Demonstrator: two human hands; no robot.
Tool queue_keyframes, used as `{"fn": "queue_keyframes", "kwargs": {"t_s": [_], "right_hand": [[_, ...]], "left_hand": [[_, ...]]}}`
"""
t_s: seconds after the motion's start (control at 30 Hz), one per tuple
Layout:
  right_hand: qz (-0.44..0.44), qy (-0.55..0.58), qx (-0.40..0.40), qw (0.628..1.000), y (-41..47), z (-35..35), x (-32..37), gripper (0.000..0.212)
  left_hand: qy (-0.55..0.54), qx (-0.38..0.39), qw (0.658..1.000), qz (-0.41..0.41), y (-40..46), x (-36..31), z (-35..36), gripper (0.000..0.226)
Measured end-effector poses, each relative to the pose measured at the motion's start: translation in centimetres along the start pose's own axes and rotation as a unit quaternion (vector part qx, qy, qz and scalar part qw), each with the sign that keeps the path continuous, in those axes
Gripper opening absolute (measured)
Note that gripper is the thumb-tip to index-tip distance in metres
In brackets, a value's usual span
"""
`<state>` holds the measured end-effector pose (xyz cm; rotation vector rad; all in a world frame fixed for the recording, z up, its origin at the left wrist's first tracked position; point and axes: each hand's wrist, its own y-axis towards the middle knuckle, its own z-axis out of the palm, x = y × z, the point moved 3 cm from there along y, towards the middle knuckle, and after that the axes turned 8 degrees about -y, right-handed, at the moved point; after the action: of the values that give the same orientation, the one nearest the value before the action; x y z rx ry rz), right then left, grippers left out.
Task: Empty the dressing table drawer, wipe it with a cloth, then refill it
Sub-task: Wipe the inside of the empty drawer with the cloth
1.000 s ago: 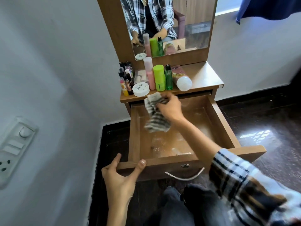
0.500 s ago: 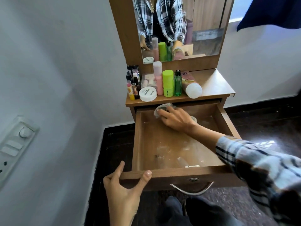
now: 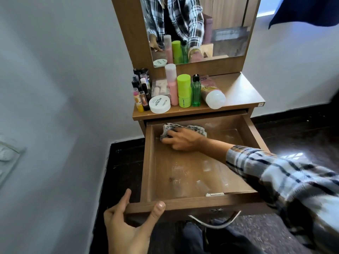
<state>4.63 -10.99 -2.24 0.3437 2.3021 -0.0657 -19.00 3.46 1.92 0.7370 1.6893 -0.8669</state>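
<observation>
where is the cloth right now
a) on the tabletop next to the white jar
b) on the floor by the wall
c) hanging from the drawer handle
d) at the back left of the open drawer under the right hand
d: the striped cloth lies bunched at the back left of the open drawer, with the right hand pressing on it; the left hand holds the drawer's front edge.

White wall (image 3: 55, 88) at my nine o'clock carries a switch plate (image 3: 9, 158); dark floor (image 3: 302, 132) gleams at three; mirror (image 3: 198, 28) stands at twelve.
</observation>
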Motion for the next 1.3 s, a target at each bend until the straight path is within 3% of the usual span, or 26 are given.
{"fn": "queue_keyframes", "kwargs": {"t_s": [0.07,0.17,0.23,0.33,0.47,0.67,0.8,0.93,1.03,1.13,1.3], "right_hand": [[-0.02,0.003,0.022,1.0,-1.1,-0.3,-0.7,0.036],[-0.032,-0.017,0.021,0.999,-2.9,-0.8,-1.8,0.015],[-0.001,-0.027,0.001,1.0,-3.3,-1.3,-2.6,0.01],[0.075,-0.043,-0.036,0.996,-1.4,-1.6,-2.7,0.016],[0.103,0.014,-0.032,0.994,2.4,-1.5,-0.9,0.025],[-0.015,-0.004,0.036,0.999,-1.5,-1.2,-0.6,0.003],[0.005,-0.004,0.055,0.998,-5.6,-1.2,-2.2,0.008],[0.101,-0.024,0.035,0.994,-7.2,-1.8,-4.2,0.031],[0.099,-0.049,0.029,0.993,-5.4,-1.6,-3.2,0.016],[0.089,-0.003,0.045,0.995,-3.6,-1.6,-2.1,0.006],[0.052,0.001,0.106,0.993,-7.0,-1.7,-2.1,0.017]], "left_hand": [[-0.004,0.001,1.0,-0.007,0.1,-0.1,0.0,0.098],[-0.002,0.003,1.0,-0.007,0.1,-0.2,0.0,0.101],[-0.003,0.002,1.0,-0.004,0.1,-0.2,0.0,0.103],[0.006,0.007,1.0,-0.005,0.1,-0.2,0.1,0.104],[0.011,0.0,1.0,-0.003,0.2,-0.2,0.1,0.106],[0.014,-0.001,1.0,0.004,0.1,-0.2,0.1,0.105],[0.009,0.004,1.0,-0.003,0.1,-0.1,0.2,0.106],[0.024,-0.007,1.0,0.01,0.1,-0.2,0.2,0.105],[0.03,-0.005,1.0,0.007,0.2,0.1,0.2,0.105],[0.027,-0.005,1.0,0.009,0.3,0.1,0.1,0.105],[0.021,-0.007,1.0,0.006,0.2,-0.1,0.2,0.104]]}}
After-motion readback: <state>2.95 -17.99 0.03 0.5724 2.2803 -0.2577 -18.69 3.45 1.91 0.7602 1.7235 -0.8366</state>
